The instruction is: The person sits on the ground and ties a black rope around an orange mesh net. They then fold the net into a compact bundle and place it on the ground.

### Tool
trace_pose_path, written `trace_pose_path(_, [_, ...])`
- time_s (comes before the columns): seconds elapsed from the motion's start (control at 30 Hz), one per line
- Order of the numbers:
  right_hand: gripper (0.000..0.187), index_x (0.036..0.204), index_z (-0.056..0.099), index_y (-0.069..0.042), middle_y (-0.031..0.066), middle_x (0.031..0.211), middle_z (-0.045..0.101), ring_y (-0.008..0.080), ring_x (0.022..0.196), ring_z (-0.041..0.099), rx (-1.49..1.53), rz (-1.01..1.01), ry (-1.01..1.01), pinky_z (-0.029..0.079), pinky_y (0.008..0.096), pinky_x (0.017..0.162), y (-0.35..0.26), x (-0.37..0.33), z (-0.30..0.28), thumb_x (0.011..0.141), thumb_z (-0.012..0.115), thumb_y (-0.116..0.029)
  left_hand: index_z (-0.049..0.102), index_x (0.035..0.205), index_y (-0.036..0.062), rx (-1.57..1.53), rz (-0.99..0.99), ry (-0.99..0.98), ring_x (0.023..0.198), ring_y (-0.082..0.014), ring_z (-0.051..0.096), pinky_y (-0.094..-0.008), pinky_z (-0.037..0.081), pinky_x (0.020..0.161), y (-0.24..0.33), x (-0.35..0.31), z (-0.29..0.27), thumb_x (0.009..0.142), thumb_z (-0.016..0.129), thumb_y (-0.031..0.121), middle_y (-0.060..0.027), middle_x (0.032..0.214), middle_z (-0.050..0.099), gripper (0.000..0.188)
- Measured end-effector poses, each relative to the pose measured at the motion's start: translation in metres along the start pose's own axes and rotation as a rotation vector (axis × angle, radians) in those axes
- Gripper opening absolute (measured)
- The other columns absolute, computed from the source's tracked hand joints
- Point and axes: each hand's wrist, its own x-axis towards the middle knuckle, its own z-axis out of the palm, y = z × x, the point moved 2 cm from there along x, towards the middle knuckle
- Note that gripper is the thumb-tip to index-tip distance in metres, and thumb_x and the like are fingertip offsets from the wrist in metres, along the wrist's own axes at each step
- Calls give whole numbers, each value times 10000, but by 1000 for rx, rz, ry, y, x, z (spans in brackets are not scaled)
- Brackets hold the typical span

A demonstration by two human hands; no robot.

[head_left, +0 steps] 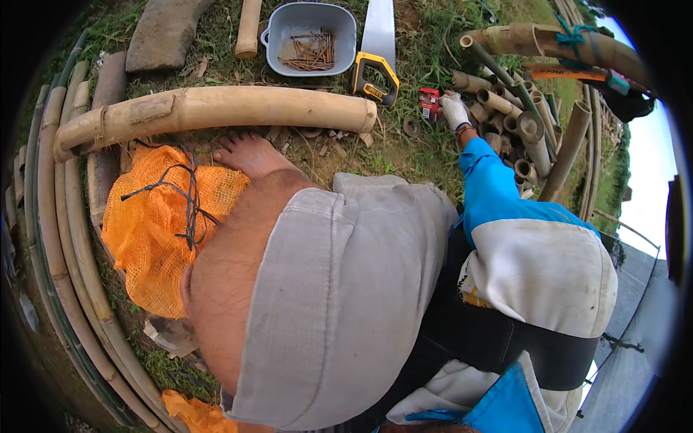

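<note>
My right hand (454, 112), in a white knitted glove with bare fingertips, reaches out on the right. Its fingers are closed at the right edge of a small red box (429, 105); the underside of the grip is hidden. Left of the box lies a handsaw (377, 78) with a yellow and black handle. Beside the saw stands a grey plastic basin (310, 9) holding many brown nails (312, 52). A thick bamboo pole (238, 108) lies crosswise in front of me, past my bare foot. My left hand is out of view.
An orange mesh sack (155, 216) with black string lies by my leg. Long bamboo poles (68, 216) run along the left. Cut bamboo pieces (530, 128) are heaped at the right, below a curved bamboo pole (520, 37). A stone slab (162, 32) is at the far left.
</note>
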Motion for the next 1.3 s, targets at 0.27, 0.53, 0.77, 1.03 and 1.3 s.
trace_pose_path(0.27, [535, 1394, 625, -72, 237, 1383, 676, 437, 1069, 746, -152, 346, 141, 612, 511, 897, 47, 20, -14, 978, 660, -408, 608, 1463, -49, -61, -30, 4, 1203, -222, 686, -360, 544, 1051, -9, 3, 7, 1123, 624, 143, -152, 1284, 720, 391])
trace_pose_path(0.53, [579, 1439, 643, -117, 228, 1323, 672, 401, 1200, 654, -512, 75, -50, 528, 481, 1025, -42, -64, 132, 940, 689, -408, 615, 1471, -28, 7, 191, 152, 1209, -205, 698, -353, 565, 1040, 26, 16, -26, 1110, 652, 160, -138, 1311, 727, 409])
trace_pose_path(0.77, [504, 1434, 631, -108, 159, 1229, 650, 315, 1113, 631, -410, -181, -172, 518, 424, 969, -126, -116, 126, 1001, 658, -363, 645, 1430, -45, -96, 263, 138, 1170, -206, 720, -354, 584, 1006, 42, 44, -15, 1095, 678, 189, -157, 1285, 748, 410])
trace_pose_path(1.03, [418, 1429, 618, -97, 80, 1121, 624, 217, 1014, 604, -191, -577, -393, 507, 359, 906, -267, -186, 132, 1070, 622, -311, 566, 1494, -11, -473, 87, -50, 1369, -263, 632, -397, 549, 1083, 60, 98, 53, 1109, 653, 374, -174, 1455, 657, 551])
trace_pose_path(1.3, [334, 1424, 604, -86, 1, 1013, 598, 119, 915, 577, 98, -919, -819, 496, 294, 842, -438, -274, 221, 1140, 586, -260, 645, 1289, 75, -1060, 231, -199, 1252, -229, 648, -405, 527, 1067, 70, 108, 37, 1103, 672, 293, -65, 1187, 708, 288])
